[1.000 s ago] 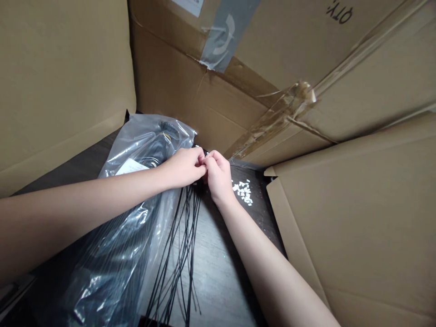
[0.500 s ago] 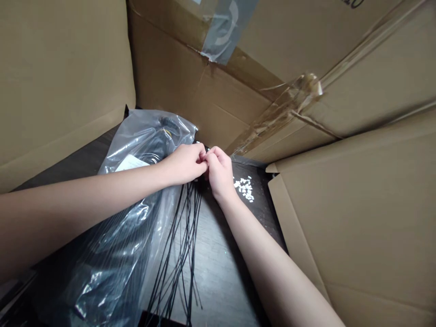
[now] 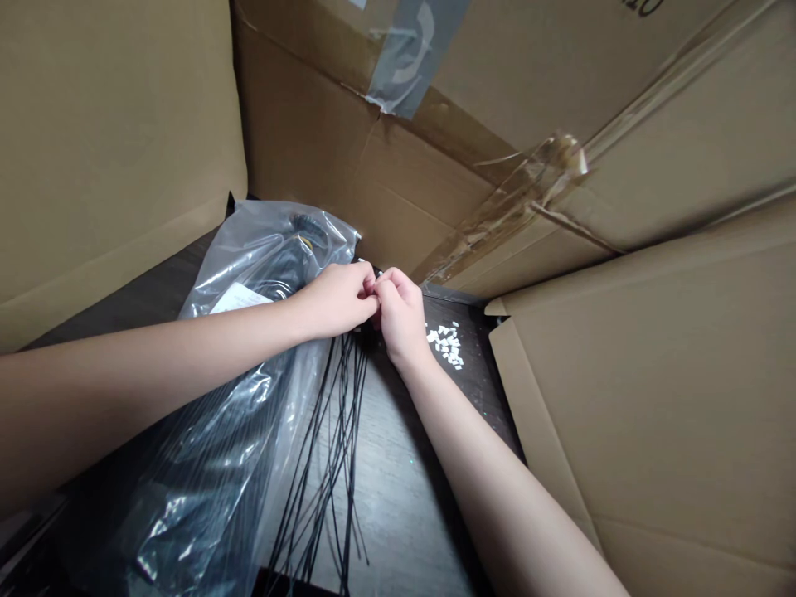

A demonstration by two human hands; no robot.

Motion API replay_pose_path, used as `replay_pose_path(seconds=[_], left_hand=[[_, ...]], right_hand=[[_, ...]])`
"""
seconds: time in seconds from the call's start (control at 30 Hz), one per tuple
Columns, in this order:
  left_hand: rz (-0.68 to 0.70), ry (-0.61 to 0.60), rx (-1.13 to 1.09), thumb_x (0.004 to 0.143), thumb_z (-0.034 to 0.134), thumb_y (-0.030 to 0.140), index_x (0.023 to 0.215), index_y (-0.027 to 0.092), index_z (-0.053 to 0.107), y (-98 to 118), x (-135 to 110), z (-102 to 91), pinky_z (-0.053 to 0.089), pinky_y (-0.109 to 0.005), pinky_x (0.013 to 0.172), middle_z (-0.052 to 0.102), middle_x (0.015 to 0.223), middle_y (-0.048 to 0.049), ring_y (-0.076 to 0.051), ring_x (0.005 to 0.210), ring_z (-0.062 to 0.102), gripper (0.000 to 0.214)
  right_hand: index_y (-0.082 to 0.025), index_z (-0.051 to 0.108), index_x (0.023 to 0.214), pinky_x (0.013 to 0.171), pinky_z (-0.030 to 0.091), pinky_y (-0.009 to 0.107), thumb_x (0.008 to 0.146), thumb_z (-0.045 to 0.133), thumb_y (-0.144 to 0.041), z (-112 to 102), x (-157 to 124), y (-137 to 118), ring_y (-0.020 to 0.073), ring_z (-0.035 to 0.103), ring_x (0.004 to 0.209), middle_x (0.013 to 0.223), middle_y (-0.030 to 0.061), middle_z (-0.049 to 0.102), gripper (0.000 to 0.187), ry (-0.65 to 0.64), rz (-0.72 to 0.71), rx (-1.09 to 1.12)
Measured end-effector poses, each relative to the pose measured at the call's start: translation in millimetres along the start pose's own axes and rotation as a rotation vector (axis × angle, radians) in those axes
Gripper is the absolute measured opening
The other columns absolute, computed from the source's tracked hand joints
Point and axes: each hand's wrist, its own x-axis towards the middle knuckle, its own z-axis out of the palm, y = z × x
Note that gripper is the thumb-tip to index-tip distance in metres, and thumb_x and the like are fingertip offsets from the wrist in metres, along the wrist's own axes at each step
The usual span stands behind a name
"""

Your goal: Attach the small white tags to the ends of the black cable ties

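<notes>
My left hand (image 3: pixel 344 297) and my right hand (image 3: pixel 399 315) meet fingertip to fingertip above the far part of the dark table (image 3: pixel 404 481). Both are closed in a pinch; whatever lies between the fingers is hidden by them. Thin black wires (image 3: pixel 336 439) run from beneath my left hand toward the near edge, spread in a loose bunch. Just right of my right hand lies a small pile of white connector-like pieces (image 3: pixel 446 344). A few more white bits show behind the fingertips.
On the left, a clear plastic bag (image 3: pixel 211 464) holds many black wires and a white label (image 3: pixel 240 297). Tall cardboard boxes stand around: one at the left (image 3: pixel 118 149), a taped one at the back (image 3: pixel 348 141), another at the right (image 3: pixel 672 373).
</notes>
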Motion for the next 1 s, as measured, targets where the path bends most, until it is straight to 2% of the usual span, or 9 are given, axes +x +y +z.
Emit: replay_pose_path(seconds=[1.0], left_hand=[[0.004, 0.002, 0.021, 0.082, 0.059, 0.016, 0.081, 0.019, 0.055, -0.9, -1.6, 1.1, 0.04, -0.028, 0.068, 0.068, 0.078, -0.0004, -0.017, 0.074, 0.062, 0.005]], right_hand=[[-0.023, 0.04, 0.063, 0.055, 0.03, 0.026, 0.08, 0.048, -0.022, -0.1, -0.7, -1.4, 0.0115, 0.036, 0.057, 0.057, -0.0054, 0.039, 0.02, -0.005, -0.015, -0.014]])
